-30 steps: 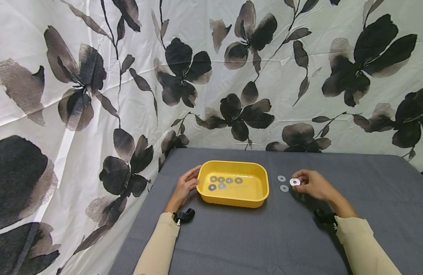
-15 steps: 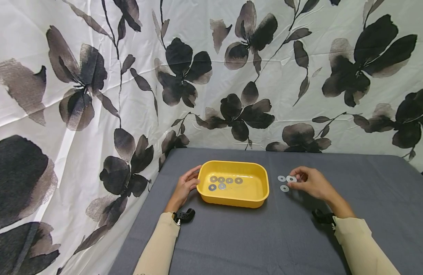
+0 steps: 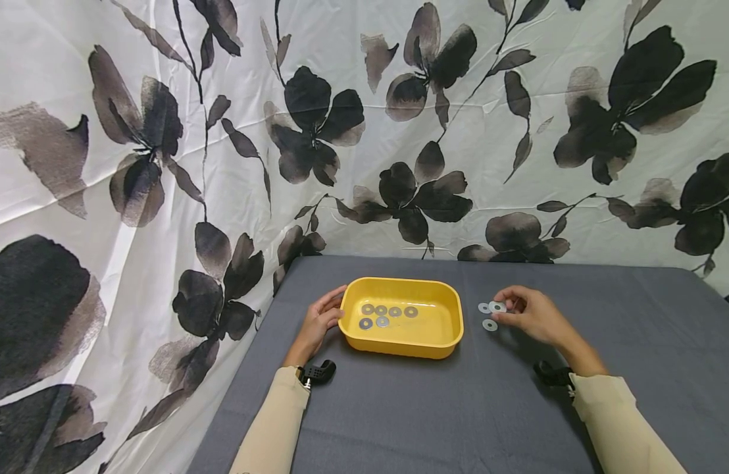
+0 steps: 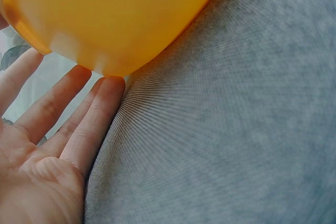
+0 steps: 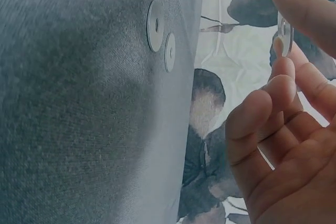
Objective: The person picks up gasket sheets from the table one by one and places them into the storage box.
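Observation:
In the head view, a yellow plastic tray [image 3: 400, 349] stands on the grey cloth with several flat metal washers [image 3: 395, 311] lying inside. My left hand [image 3: 314, 324] rests at the tray's left end; the left wrist view shows nearly straight fingers [image 4: 94, 124] touching its outer wall. To the right of the tray, my right hand [image 3: 533, 315] pinches a washer [image 3: 497, 307] between thumb and fingertips, and the right wrist view shows this washer [image 5: 285, 36] edge-on, above the cloth. Two loose washers lie just left of that hand, a nearer one [image 3: 490, 325] and a farther one [image 3: 484, 307].
The grey cloth [image 3: 424, 415] covers the table, whose far edge meets a white curtain [image 3: 341, 230] with dark flowers. A dark wrist camera sits on each wrist, the left one [image 3: 320, 372] near the tray's front left corner.
My right hand has moved a little left with the pinched washer, which now overlaps the farther loose washer in the head view. The left hand and tray have stayed put.

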`<state>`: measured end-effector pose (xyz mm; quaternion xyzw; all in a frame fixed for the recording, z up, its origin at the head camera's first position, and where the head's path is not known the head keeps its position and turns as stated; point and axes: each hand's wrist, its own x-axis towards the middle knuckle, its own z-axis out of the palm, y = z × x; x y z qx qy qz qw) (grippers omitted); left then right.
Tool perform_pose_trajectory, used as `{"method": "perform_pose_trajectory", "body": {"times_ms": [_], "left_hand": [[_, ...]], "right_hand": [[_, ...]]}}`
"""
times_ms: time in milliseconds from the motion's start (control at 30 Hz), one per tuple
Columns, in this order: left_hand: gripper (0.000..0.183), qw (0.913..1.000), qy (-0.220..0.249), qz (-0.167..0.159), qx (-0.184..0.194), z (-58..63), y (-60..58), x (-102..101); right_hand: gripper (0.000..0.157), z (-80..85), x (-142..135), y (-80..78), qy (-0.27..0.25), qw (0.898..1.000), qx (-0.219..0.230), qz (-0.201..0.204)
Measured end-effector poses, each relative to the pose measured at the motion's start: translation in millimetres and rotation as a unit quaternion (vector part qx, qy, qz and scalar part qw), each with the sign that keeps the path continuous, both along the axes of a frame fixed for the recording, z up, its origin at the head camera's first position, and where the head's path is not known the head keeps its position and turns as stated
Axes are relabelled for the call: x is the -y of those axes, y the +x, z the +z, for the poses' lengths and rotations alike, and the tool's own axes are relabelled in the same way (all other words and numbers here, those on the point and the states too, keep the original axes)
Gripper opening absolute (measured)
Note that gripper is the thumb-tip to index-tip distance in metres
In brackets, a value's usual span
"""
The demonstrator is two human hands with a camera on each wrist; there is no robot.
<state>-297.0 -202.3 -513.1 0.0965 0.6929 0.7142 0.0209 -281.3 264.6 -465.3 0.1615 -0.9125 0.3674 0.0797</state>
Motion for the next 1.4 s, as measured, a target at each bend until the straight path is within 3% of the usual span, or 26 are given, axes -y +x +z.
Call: {"method": "perform_pose_trajectory", "body": {"times_ms": [1400], "left_hand": [[0.056, 0.9999, 0.0, 0.013, 0.001, -1.0, 0.9, -1.3]], "right_hand": [[0.037, 12.0, 29.4, 8.9, -0.029, 0.999, 0.018, 0.032]]}}
